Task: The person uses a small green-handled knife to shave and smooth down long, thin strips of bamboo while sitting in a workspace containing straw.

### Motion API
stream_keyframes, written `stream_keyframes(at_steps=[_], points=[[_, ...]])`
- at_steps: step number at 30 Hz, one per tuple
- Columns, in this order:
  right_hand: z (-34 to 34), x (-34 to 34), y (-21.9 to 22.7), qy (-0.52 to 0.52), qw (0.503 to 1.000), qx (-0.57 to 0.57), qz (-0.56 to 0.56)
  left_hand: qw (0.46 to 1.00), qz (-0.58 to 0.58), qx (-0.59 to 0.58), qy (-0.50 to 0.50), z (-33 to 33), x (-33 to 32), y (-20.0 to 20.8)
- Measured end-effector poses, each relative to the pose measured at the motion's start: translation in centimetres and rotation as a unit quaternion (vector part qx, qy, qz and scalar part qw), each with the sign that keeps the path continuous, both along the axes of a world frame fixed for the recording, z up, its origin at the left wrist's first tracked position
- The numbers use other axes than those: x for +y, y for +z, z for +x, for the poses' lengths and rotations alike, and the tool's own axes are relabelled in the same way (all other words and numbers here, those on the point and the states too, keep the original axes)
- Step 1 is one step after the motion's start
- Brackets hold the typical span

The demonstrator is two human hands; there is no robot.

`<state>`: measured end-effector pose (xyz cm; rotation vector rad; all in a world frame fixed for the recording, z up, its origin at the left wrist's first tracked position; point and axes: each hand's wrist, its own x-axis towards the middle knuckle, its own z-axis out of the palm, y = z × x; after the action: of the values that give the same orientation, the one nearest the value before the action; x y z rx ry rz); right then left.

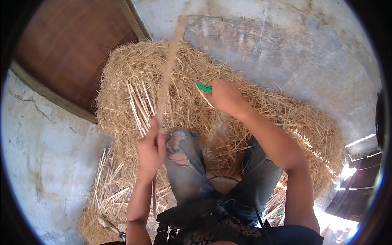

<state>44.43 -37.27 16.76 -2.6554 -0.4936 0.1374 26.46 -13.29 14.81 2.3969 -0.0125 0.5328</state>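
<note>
My left hand (152,151) is closed around a long, pale bamboo strip (168,69). The strip rises past my left knee toward the wall, and its upper part is blurred. A darker length of it seems to hang below the hand. In my closed right hand (225,97) is a green utility knife (204,87), its front end pointing left. A thin, pale curved sliver (205,99) shows just under the knife; whether the hand grips it too I cannot tell. The knife and the long strip are apart.
A heap of straw-like shavings (130,61) spreads in front of and around my legs. Several cut sticks (140,108) lie on it left of the strip, with more sticks (107,179) lower left. Behind stand a grey wall (261,45) and a brown door panel (77,49).
</note>
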Motion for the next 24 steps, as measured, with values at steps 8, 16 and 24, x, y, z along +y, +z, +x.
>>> stream_keyframes(at_steps=[8, 16, 24], points=[[0.1, -0.1, -0.1, 0.013, 0.996, 0.032, 0.085, 0.990, 0.042, 0.134, 0.034, 0.3, 0.2, -1.1], [-0.6, -0.5, 1.0, 0.027, 0.994, 0.048, 0.092, 0.984, -0.165, 0.063, -0.001, 0.0, 0.0, 0.3], [-2.5, 0.6, 1.4, 0.111, 0.985, 0.062, 0.119, 0.937, -0.315, 0.142, -0.046, 3.3, -1.2, 1.8]])
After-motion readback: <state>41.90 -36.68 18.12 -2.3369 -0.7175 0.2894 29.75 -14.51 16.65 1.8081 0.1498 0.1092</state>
